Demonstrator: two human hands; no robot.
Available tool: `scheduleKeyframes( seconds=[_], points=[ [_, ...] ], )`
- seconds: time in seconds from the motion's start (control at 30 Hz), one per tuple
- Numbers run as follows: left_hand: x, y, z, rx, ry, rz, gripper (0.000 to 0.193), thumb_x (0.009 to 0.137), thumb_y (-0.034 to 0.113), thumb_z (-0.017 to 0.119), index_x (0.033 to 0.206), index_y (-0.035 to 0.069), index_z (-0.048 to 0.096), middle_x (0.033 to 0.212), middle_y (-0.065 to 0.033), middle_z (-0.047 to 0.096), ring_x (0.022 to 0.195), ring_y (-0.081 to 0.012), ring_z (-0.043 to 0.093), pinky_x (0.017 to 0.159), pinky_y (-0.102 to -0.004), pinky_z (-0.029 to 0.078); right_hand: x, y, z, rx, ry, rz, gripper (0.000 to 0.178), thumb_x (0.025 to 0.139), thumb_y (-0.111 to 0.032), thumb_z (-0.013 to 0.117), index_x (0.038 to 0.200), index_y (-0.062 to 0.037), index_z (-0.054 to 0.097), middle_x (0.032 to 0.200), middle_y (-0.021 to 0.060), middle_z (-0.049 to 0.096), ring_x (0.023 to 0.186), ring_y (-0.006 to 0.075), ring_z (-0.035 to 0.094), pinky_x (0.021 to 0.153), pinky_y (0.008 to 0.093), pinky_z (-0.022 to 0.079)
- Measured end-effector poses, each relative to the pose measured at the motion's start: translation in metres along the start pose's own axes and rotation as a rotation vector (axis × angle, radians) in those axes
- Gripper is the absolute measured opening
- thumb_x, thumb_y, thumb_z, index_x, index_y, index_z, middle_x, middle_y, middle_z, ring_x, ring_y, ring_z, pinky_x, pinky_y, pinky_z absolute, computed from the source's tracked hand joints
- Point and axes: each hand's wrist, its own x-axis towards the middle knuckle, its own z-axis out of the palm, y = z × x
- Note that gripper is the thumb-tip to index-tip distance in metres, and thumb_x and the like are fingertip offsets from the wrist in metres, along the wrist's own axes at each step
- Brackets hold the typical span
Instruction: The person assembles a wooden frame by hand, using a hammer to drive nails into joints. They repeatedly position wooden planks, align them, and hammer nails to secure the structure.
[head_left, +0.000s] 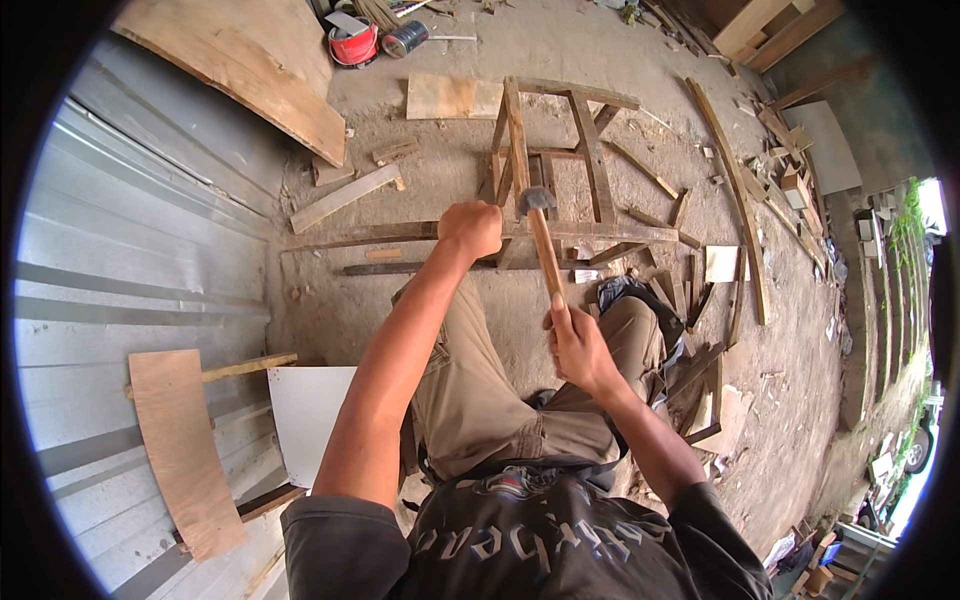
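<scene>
My right hand (578,350) is wrapped round the wooden handle of a hammer (545,245). Its dark metal head (537,200) is up by the upright of a wooden frame (516,135), seen against it; I cannot tell whether they touch. Just left of the hammer head, my left hand (470,230) is closed in a fist over a long wooden plank (375,235) that runs crosswise at the near side of the frame. What its fingers hold, if anything, is hidden. A darker wooden strip (400,268) lies below the plank, above my knees.
Loose wood offcuts (690,285) lie on the dirt floor to the right, with a long beam (735,190) beyond. A red bucket (353,45) and dark can (405,38) stand far left. Corrugated metal sheeting (140,300), a plywood strip (185,450) and white board (308,410) line the left.
</scene>
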Motion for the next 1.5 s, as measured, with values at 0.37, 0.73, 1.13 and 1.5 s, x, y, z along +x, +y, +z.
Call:
scheduleKeyframes(
  seconds=[0.37, 0.73, 1.13, 1.5],
  points=[
    [0.004, 0.0, 0.004, -0.033, -0.042, -0.05, 0.015, 0.071, 0.011, 0.064, 0.08, 0.003, 0.073, 0.085, -0.0202, 0.071, 0.084, -0.0368, 0.071, 0.074, -0.0448, 0.058, 0.005, -0.007, 0.004, 0.084, 0.126, -0.531, 0.049, 0.106, -0.043, 0.035, 0.087, -0.0012, 0.052, 0.057, -0.0042, 0.039, 0.048, 0.0041, 0.036, 0.044, 0.0229, 0.03],
    [0.001, -0.002, 0.005, -0.034, -0.036, -0.071, 0.016, 0.071, 0.011, 0.062, 0.081, 0.003, 0.074, 0.087, -0.0203, 0.071, 0.084, -0.0369, 0.07, 0.076, -0.0449, 0.057, -0.016, -0.047, -0.003, 0.242, 0.045, -0.516, 0.044, 0.106, -0.042, 0.035, 0.092, -0.0028, 0.049, 0.059, -0.0068, 0.038, 0.047, 0.0021, 0.033, 0.041, 0.0216, 0.026],
    [0.0, 0.001, -0.001, -0.028, -0.054, -0.067, 0.016, 0.071, 0.008, 0.061, 0.078, 0.002, 0.073, 0.084, -0.0208, 0.071, 0.081, -0.037, 0.071, 0.073, -0.0451, 0.057, -0.013, -0.056, -0.003, 0.2, 0.085, -0.525, 0.048, 0.105, -0.044, 0.037, 0.091, -0.0005, 0.051, 0.057, -0.0056, 0.037, 0.048, 0.0036, 0.035, 0.043, 0.0228, 0.029],
    [-0.002, -0.004, 0.004, -0.03, -0.053, -0.076, 0.017, 0.072, 0.009, 0.06, 0.08, 0.003, 0.074, 0.088, -0.0209, 0.072, 0.086, -0.0371, 0.071, 0.075, -0.0445, 0.057, -0.034, -0.067, -0.011, 0.304, 0.037, -0.318, 0.047, 0.105, -0.044, 0.038, 0.088, -0.0023, 0.051, 0.061, -0.0055, 0.039, 0.048, 0.0033, 0.032, 0.042, 0.0215, 0.028]
  ],
)
